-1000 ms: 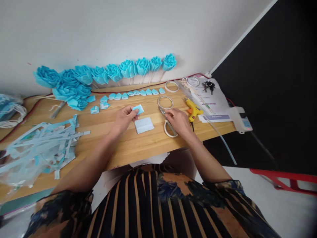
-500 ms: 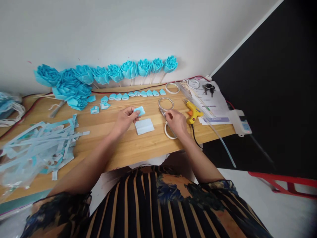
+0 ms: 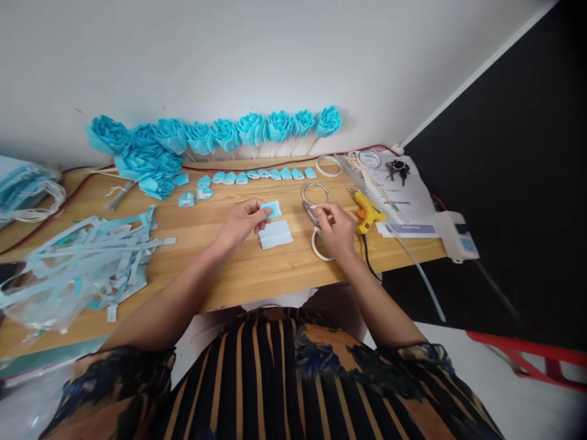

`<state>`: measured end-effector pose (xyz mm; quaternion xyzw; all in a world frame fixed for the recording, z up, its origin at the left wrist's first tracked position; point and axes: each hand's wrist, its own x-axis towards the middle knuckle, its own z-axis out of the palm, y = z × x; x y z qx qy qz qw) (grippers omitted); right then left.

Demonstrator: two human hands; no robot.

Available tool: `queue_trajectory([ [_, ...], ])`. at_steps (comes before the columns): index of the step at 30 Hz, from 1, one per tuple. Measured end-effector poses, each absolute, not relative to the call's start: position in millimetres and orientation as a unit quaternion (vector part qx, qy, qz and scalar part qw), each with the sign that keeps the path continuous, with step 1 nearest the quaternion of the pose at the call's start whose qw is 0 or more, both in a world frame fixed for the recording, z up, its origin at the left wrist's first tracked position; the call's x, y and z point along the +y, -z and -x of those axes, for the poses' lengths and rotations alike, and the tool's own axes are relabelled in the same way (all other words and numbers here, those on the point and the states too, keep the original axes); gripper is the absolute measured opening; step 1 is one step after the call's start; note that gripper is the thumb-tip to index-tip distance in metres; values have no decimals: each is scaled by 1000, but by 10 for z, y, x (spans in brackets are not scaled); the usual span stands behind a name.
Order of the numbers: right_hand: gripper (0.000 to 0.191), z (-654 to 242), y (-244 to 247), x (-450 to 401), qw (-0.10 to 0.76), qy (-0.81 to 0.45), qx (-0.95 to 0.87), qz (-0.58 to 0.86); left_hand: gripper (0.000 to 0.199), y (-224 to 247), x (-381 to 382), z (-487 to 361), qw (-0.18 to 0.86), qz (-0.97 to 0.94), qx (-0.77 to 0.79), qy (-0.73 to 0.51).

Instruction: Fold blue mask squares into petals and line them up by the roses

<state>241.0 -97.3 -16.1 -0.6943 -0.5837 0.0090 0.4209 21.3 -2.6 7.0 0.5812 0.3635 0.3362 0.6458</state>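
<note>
Between the thumb and fingers of my left hand (image 3: 245,223) is a small folded blue piece (image 3: 271,210). Just below it a pale blue folded sheet (image 3: 276,235) lies on the wooden table (image 3: 238,278). My right hand (image 3: 337,226) is closed in a pinch over a pair of scissors (image 3: 321,244); a small whitish bit shows at its fingertips, too small to name. A roll of tape (image 3: 316,193) lies just beyond that hand. Small folded blue pieces (image 3: 275,174) form a row farther back.
Blue paper flowers (image 3: 252,128) line the wall. Blue and white strips (image 3: 105,260) are heaped at left. A yellow glue gun (image 3: 367,212) with a cord lies right of my right hand, near papers (image 3: 408,195), keys (image 3: 398,170) and a white power box (image 3: 458,237).
The whole view has shifted, so the table's things appear farther right. My left hand still holds the folded piece, now closer over the pale sheet. My right hand stays pinched near the scissors.
</note>
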Motion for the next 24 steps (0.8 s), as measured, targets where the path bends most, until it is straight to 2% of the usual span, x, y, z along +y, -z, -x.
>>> queue_trajectory([
  [4, 19, -2189, 8, -980, 463, 46, -655, 595, 23, -102, -29, -211, 663, -570, 365, -318],
  [8, 20, -2042, -112, -871, 449, 52, -712, 537, 23, -137, -35, -202, 678, -568, 362, -295],
  [11, 18, -2000, -137, -781, 435, 57, -738, 514, 22, -155, -34, -204, 673, -574, 366, -288],
  [14, 16, -1975, -113, -722, 462, 62, -704, 535, 21, -153, -26, -213, 667, -571, 382, -288],
  [18, 23, -1921, -43, -665, 525, -43, -615, 586, 22, -131, -15, -225, 652, -577, 388, -303],
  [21, 32, -1870, 15, -635, 532, -128, -596, 588, 24, -115, -13, -227, 634, -581, 389, -331],
  [24, 38, -1836, 70, -625, 536, -154, -595, 579, 23, -101, -13, -227, 619, -583, 390, -354],
])
